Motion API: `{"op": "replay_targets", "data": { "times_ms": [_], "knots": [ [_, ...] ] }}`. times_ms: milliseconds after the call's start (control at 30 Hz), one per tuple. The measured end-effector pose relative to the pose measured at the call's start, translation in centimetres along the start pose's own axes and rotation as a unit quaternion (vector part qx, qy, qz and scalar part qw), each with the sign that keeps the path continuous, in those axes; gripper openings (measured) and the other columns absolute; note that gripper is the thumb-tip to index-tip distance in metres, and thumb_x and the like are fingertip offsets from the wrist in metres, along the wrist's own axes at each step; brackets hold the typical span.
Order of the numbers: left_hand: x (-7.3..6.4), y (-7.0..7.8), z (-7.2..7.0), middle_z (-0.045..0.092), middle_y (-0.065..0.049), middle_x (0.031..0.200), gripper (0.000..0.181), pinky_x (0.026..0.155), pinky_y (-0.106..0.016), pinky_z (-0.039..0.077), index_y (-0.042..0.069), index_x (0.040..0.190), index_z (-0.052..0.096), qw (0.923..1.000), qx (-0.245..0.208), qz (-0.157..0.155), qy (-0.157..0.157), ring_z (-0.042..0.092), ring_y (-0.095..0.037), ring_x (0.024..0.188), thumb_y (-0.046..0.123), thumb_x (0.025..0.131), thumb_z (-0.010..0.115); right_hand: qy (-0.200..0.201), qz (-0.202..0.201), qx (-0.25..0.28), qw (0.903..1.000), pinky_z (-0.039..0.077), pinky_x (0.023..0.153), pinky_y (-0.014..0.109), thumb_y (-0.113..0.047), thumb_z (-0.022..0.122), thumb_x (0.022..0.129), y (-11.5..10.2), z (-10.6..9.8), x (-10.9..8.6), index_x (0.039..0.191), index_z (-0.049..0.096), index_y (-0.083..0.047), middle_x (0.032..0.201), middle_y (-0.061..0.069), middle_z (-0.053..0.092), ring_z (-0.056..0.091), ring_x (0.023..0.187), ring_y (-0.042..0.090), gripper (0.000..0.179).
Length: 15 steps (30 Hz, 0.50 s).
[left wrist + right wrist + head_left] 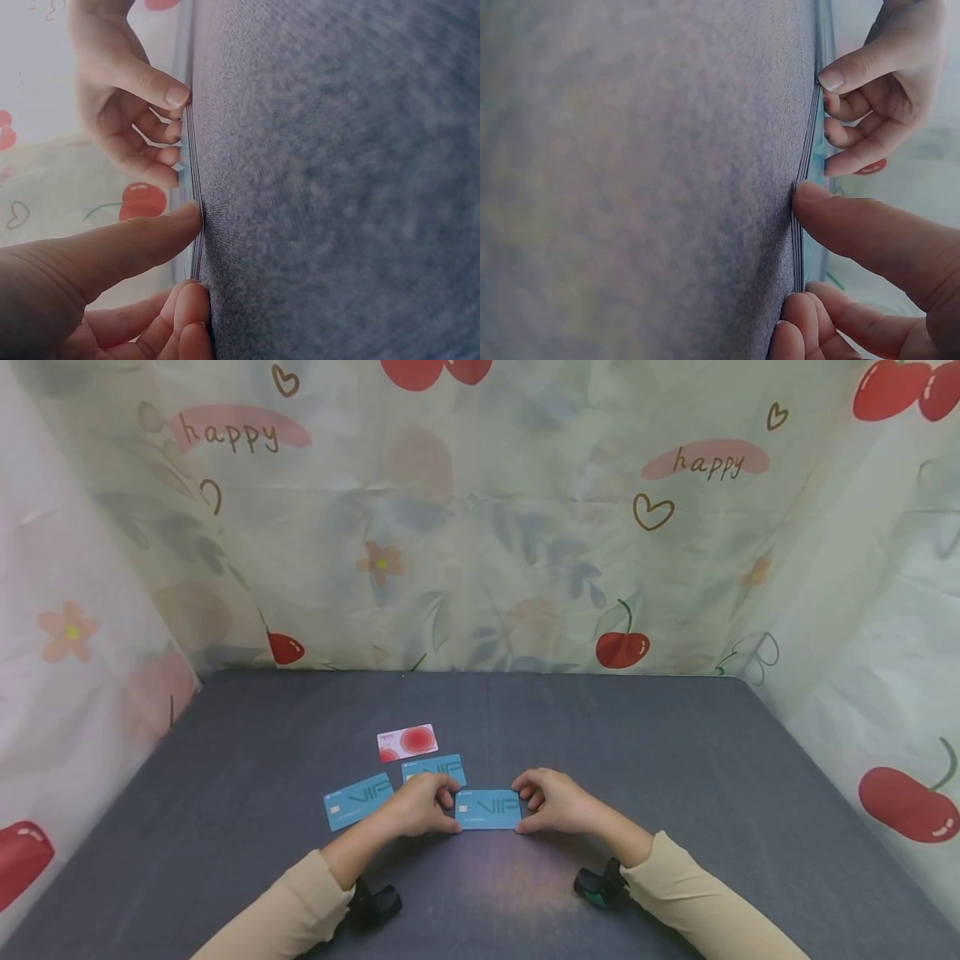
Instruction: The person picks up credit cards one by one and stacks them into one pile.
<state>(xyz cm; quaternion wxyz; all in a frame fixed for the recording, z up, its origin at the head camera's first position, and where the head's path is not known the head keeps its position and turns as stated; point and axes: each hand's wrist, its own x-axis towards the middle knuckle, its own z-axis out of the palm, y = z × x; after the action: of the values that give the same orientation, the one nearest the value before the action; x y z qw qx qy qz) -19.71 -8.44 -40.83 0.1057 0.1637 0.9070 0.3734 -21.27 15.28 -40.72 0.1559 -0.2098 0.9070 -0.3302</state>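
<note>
A small stack of blue VIP cards (pixel 487 811) lies flat on the dark grey table in front of the person; its layered edges show in both wrist views. My left hand (pixel 420 805) holds the stack's left end, thumb at the near corner and curled fingers at the far one. At the opposite end, my right hand (pixel 558 803) grips the same way, its thumb (pixel 870 225) against the near corner. Just beyond the left hand lie two single blue VIP cards, one card (pixel 356 802) to the left and another card (pixel 438 767) partly hidden behind the fingers.
A white and red card (pixel 407 742) lies farther back, beyond the blue ones. The grey cloth-covered table (pixel 637 727) reaches back to a printed curtain (pixel 480 568), which also hangs along both sides. Dark wrist cameras sit under both forearms.
</note>
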Motion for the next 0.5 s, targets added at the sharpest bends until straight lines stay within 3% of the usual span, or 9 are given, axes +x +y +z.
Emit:
{"op": "replay_targets", "data": {
  "times_ms": [500],
  "knots": [
    [-0.02,0.18,0.11,0.056,-0.004,0.078,0.047,0.056,-0.022,0.039,-0.002,0.109,0.062,0.9999,0.001,-0.011,-0.001,0.047,-0.013,0.067,0.008,0.067,0.081,0.010,-0.005,-0.011,0.9999,0.046,0.070,0.022,-0.013,0.081,0.069,-0.04,0.10,-0.01,0.109,0.060,-0.001,0.094,0.005,0.058,0.054,0.081,0.012,0.047]
  ]
}}
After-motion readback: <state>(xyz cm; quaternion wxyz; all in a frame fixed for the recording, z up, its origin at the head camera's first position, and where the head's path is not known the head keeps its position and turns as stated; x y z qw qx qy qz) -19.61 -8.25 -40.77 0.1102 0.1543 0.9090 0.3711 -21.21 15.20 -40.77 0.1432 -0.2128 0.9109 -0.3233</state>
